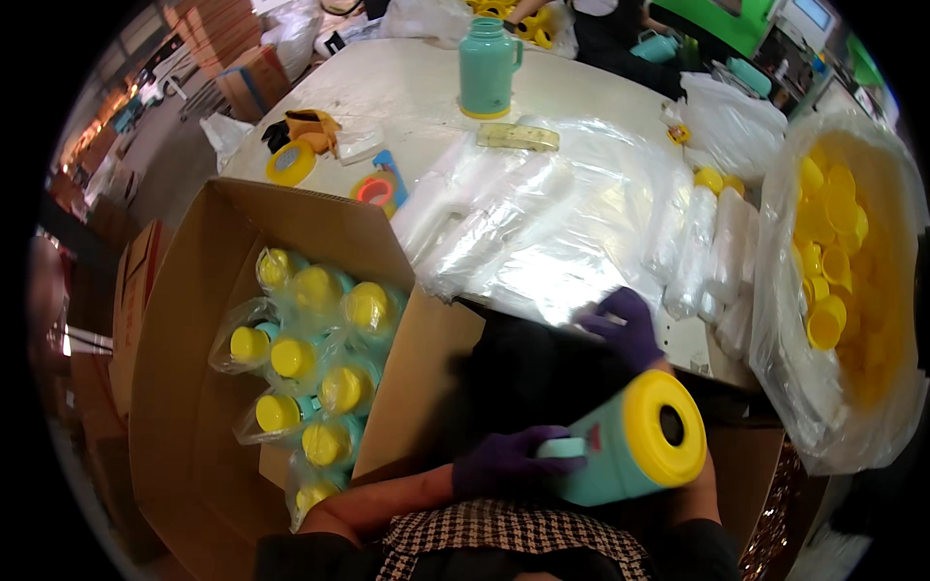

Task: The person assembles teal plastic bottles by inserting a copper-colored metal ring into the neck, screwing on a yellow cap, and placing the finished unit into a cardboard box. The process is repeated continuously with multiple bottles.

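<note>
My left hand (506, 465), in a purple glove, is closed on the handle of a teal jug (603, 450). The jug lies tilted in front of my body, its yellow round end with a dark hole in the centre facing up and to the right. Beyond it, my right hand (628, 329), also gloved in purple, is at the near edge of a stack of clear plastic bags (572, 232). Its fingers are bent together and appear to pinch a bag's edge. The jug covers part of my right forearm.
An open cardboard box (184, 387) at left holds several bagged jugs with yellow ends (291, 358). Another teal jug (486, 68) stands upright on the table (387, 73). Tape rolls (291, 163) lie at the table's left. A plastic-lined container of yellow parts (823, 320) stands right.
</note>
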`<state>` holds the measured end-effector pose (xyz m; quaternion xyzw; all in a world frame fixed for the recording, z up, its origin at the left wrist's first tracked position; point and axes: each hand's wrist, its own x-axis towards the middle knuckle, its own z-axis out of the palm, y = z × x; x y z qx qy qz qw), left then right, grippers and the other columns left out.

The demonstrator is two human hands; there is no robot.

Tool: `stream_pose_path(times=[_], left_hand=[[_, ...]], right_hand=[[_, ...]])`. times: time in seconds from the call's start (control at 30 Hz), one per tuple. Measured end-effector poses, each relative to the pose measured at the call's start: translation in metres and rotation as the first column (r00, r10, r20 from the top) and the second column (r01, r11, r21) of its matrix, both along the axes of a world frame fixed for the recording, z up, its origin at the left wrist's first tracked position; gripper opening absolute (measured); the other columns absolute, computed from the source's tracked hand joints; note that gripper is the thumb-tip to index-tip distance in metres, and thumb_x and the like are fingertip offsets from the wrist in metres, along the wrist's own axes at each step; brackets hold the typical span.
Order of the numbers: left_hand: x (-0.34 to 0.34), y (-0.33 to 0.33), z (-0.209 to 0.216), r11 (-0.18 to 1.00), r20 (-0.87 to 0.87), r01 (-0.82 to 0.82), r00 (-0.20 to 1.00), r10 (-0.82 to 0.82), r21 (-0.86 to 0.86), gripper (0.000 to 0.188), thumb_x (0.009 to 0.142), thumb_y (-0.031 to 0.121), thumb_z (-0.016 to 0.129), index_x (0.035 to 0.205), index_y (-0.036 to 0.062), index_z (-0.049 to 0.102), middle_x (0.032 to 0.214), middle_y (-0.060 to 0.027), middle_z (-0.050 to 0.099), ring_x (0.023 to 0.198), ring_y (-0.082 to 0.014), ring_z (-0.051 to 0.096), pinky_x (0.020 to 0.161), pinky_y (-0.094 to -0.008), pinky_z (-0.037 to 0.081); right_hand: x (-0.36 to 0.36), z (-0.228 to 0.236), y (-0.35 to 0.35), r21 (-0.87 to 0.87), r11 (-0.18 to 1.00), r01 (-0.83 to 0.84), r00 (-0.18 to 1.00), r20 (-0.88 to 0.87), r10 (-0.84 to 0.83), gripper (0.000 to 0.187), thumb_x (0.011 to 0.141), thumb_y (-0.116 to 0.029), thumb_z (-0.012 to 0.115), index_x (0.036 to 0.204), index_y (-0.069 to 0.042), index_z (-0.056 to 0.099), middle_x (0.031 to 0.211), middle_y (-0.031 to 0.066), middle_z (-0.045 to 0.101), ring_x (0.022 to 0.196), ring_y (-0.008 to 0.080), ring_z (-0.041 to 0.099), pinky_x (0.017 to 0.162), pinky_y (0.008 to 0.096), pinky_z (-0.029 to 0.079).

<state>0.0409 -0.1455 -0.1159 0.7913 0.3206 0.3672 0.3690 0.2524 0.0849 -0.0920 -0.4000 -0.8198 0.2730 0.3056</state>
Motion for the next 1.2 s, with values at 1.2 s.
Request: stream_pose_path(times=[1.2], left_hand=[[-0.017,0.051,-0.013,0.807,0.655,0.178,0.691,0.305,-0.563,0.083,0.087,0.036,0.073,0.15,0.0026,0.029,0.151,-0.0141,0.036,0.142,-0.0233,0.03,0.116,-0.041,0.025]], right_hand=[[0.115,-0.009,-0.193,-0.362,0.805,-0.469,0.883,-0.185,0.431,0.024,0.079,-0.016,0.069,0.1,-0.005,0.071,0.092,0.0163,0.07,0.082,0.0303,0.069,0.071,0.0369,0.054]])
